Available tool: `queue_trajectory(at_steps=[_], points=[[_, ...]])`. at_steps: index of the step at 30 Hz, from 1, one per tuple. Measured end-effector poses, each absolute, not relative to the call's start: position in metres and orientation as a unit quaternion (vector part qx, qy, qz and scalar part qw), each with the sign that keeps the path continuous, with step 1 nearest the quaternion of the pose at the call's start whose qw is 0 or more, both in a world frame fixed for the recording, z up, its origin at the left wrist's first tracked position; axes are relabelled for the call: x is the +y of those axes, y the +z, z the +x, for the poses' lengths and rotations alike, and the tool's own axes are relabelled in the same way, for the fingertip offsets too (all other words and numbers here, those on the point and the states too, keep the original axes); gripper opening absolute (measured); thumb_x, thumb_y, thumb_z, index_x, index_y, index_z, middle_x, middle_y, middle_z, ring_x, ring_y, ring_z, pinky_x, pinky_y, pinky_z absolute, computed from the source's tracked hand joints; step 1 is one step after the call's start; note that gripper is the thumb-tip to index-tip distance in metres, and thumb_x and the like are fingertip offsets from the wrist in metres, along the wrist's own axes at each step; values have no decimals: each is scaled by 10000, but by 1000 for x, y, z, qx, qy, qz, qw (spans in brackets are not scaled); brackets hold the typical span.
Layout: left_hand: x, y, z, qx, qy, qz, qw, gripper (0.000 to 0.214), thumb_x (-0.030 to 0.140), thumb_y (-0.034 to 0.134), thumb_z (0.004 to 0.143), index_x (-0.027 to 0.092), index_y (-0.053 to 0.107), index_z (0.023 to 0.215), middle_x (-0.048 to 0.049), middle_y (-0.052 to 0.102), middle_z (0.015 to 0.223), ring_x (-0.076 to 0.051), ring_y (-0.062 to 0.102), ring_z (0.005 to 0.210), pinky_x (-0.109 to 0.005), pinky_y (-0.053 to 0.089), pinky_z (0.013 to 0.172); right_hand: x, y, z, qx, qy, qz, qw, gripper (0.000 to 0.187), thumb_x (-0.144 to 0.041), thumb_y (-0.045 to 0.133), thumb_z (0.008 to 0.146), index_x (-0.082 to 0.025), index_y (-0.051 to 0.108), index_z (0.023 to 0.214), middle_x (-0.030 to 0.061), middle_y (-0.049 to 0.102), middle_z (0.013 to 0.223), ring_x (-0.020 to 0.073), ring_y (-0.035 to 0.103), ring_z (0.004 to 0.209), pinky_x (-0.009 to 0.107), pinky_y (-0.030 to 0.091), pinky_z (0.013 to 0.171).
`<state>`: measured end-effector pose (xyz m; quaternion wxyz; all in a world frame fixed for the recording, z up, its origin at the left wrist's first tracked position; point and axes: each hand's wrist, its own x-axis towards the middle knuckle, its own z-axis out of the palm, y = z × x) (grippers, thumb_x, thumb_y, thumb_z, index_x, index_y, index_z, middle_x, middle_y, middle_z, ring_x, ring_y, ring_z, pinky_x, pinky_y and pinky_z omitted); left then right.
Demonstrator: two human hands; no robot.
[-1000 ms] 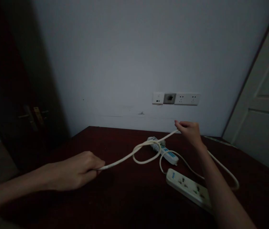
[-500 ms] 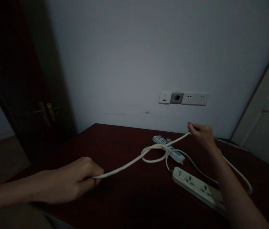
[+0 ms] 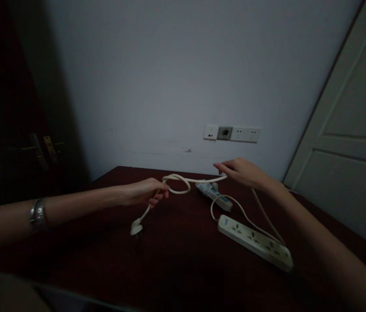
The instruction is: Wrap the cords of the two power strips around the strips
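A white power cord (image 3: 199, 180) stretches between my two hands above the dark red table, with a loose looped knot in it beside my left fingers. My left hand (image 3: 148, 190) is closed on the cord just left of that loop. Below it dangles the cord's plug (image 3: 136, 227), its pins pointing down. My right hand (image 3: 239, 171) pinches the cord farther right. From there the cord drops behind my right wrist toward the white power strip (image 3: 254, 240), which lies on the table with its sockets up.
Behind the strip lies a second, smaller power strip (image 3: 218, 198) with its cord wound around one end. Wall sockets (image 3: 244, 134) sit above the dark red table (image 3: 176, 260). A dark door (image 3: 7, 130) is at left, a pale door (image 3: 348, 143) at right.
My left hand has moved right and up along the cord to the loop, and the plug has come into view. My right hand has shifted left. The camera view has turned slightly.
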<state>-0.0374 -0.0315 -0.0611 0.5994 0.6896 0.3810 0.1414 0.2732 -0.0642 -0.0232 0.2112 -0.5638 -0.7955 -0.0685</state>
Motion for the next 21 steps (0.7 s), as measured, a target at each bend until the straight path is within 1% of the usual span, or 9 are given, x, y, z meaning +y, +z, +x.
queue_trajectory(at_steps=[3,6,9,11,13,15,18,21], points=[[-22,-44,-25,375,169,728,548,178,303,500,768,147,541,693,47,353,537,-70,320,457,-240,320,487,-79,-14,253,-832,-27,-518,198,540,-590,334,881,-189,622,661,23,573,567,113,438,484,261,264,497],[-18,-26,-14,366,210,770,479,126,250,537,702,143,539,635,22,412,525,-90,379,497,-253,342,524,-93,-10,237,-850,-34,-492,185,500,-541,346,902,-189,610,664,18,556,557,99,414,469,262,244,493],[-19,-11,-9,335,263,799,425,120,243,566,646,124,579,660,2,471,573,-97,389,541,-249,314,531,-109,-8,228,-856,-51,-481,183,479,-479,325,931,-177,596,676,8,512,529,90,377,465,262,230,505],[-20,-3,-7,311,276,818,398,145,241,548,640,119,604,695,0,485,593,-92,370,542,-246,289,527,-122,-7,224,-864,-32,-465,190,425,-451,334,937,-170,613,783,1,512,554,89,387,484,253,239,516],[-22,1,-4,299,265,843,361,159,232,526,645,123,618,716,4,485,585,-91,365,539,-242,280,526,-134,-7,219,-871,12,-449,200,375,-447,357,932,-167,606,922,-3,535,606,91,416,512,241,259,524],[-24,4,0,286,245,870,317,161,227,526,652,133,622,740,8,502,596,-97,395,561,-236,297,541,-145,-6,214,-872,53,-441,208,348,-427,370,931,-157,586,977,1,555,649,93,440,538,235,279,534],[-30,7,8,245,206,905,279,203,226,551,655,140,629,822,-4,567,693,-116,469,654,-235,348,601,-154,-6,207,-871,51,-449,194,299,-335,361,939,-136,580,897,15,558,652,93,431,538,238,278,535],[-41,12,11,214,144,922,290,282,242,588,660,138,624,920,-19,594,757,-124,496,693,-234,369,624,-157,-9,206,-860,-19,-482,165,242,-263,378,921,-131,578,881,36,571,659,96,416,528,247,249,519]])
